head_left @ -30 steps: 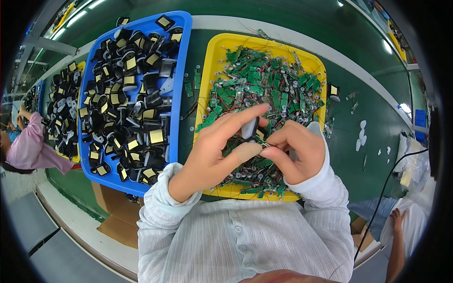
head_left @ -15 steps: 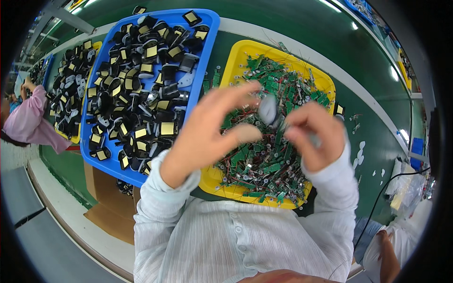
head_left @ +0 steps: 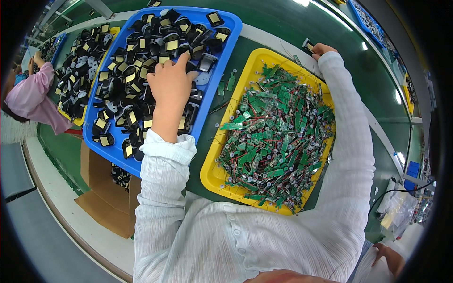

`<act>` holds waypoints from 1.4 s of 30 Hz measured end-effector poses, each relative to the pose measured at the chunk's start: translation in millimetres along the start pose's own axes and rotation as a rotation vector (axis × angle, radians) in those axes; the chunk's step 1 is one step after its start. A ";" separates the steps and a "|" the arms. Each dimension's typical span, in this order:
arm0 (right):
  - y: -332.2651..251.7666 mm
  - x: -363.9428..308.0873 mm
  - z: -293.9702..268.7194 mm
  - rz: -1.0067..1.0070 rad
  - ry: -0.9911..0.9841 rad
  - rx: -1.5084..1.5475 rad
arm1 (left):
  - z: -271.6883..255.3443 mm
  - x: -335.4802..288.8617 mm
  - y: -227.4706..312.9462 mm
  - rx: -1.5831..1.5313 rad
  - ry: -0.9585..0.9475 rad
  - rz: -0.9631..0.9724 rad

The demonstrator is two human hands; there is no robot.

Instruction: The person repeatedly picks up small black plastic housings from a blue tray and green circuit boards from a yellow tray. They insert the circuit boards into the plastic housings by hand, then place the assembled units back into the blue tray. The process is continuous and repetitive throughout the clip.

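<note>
My left hand [head_left: 171,87] reaches over the blue tray [head_left: 230,52], its fingers spread and touching the heap of small black plastic housings [head_left: 134,78]. Many of these carry a pale yellow pad, and some show a grey base. Whether a fingertip presses on one particular housing is hard to see. At the far right, my right hand [head_left: 323,50] grips a black housing with a yellow pad [head_left: 308,45] above the pale strip behind the yellow tray [head_left: 264,53]. Piled in that tray are small green circuit boards [head_left: 278,127] with red wires and little round clear parts.
Left of the blue tray stands another yellow tray [head_left: 115,31] of black housings, near a person in a pink sleeve [head_left: 35,96]. An open cardboard box [head_left: 106,207] sits below. Loose green boards [head_left: 231,81] lie between the trays. Plastic bags [head_left: 398,210] are at the right.
My hands were together above the yellow tray around a grey-and-black part. The left has moved left to the blue tray; the right has gone far right with a black housing.
</note>
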State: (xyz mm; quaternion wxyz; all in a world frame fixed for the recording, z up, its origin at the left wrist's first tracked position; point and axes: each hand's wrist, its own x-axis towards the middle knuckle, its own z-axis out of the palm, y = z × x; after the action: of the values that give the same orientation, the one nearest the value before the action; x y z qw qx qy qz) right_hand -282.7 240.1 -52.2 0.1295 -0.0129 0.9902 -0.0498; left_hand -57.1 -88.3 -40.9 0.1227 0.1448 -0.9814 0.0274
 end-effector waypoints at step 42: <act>-40.0 -252.6 -4.0 -0.290 -0.402 1.804 | -58.6 -63.9 74.0 -1.647 -0.371 0.187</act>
State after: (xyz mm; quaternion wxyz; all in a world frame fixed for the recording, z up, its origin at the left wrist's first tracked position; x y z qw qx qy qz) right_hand -39.2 210.4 20.2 0.2520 -0.0392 0.5251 -0.8120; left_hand -5.7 5.4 -1.4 0.0233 -0.0703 -0.7003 -0.7100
